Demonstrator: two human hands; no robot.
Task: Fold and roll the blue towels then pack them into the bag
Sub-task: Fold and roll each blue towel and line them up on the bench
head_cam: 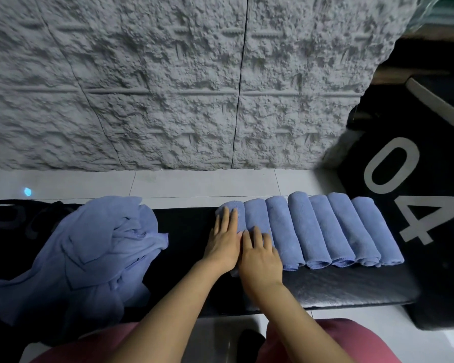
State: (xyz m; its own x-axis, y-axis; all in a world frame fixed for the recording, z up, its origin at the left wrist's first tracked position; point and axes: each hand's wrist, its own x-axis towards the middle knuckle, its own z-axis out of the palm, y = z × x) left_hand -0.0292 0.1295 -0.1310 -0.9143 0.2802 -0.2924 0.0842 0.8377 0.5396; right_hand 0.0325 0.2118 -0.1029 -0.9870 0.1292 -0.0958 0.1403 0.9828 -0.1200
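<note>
Left hand [224,242] and right hand [260,258] press flat, fingers straight, on the leftmost rolled blue towels [257,213] atop the black bench [186,231]

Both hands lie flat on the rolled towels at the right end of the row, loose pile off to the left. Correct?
No: in the head view the left hand and right hand lie flat on the rolled towels at the row's left end. The loose pile is indeed left.

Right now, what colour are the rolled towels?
The rolled towels are blue, best seen in head view.
</note>
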